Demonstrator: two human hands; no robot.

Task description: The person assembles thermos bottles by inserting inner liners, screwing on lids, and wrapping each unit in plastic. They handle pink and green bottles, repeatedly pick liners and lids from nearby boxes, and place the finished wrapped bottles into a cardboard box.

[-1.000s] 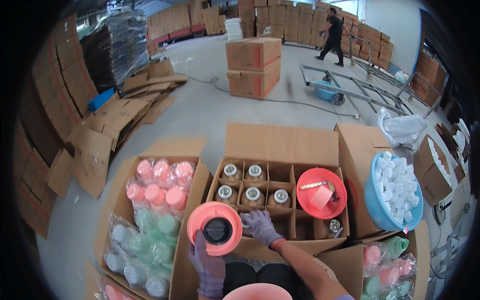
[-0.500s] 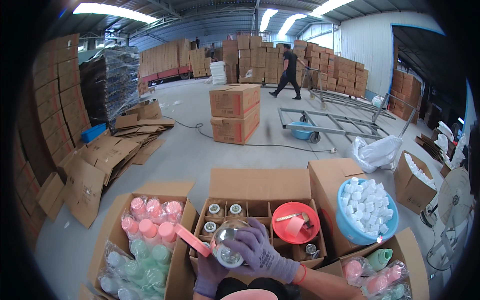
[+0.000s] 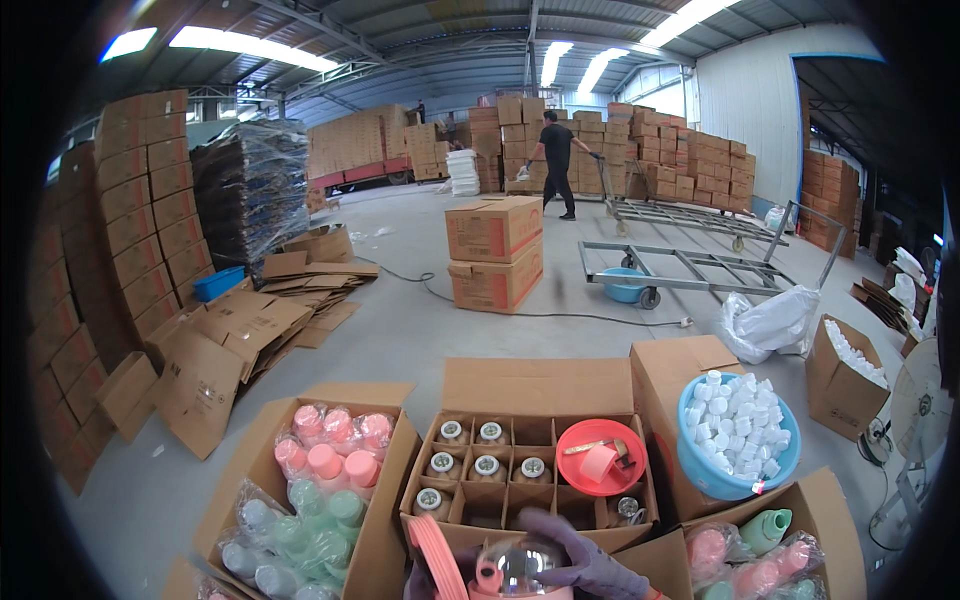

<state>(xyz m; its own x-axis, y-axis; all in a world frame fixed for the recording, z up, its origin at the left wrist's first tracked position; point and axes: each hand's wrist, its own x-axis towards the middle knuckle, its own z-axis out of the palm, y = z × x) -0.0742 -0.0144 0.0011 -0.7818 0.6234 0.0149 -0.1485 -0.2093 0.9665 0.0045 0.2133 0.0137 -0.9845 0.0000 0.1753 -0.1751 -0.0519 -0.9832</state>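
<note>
At the lower edge, a shiny silver glass flask liner [image 3: 522,562] stands with its rounded end up, close against a pink plastic body [image 3: 520,592] that the frame cuts off. My right hand [image 3: 592,562], in a purple glove, curves around the liner's right side. My left hand [image 3: 418,578], also gloved, is mostly hidden behind a pink ribbed plastic part [image 3: 437,558] that it holds tilted beside the liner. Just beyond my hands, a divided carton [image 3: 538,386] holds several bottle-like liners with pale round tops [image 3: 487,467] in its compartments.
A red basin [image 3: 574,482] with a brush-like tool sits on the divided carton. Left stands a carton of wrapped pink and green bottles [image 3: 325,462]; right, a blue basin of white caps [image 3: 740,425]. Beyond are stacked cartons [image 3: 495,250], metal carts [image 3: 690,268] and a walking person [image 3: 557,165].
My hands and the liner have moved down toward the lower edge; the liner now shows its rounded end up. The far person has turned, pulling a cart. The whole view has shifted.
</note>
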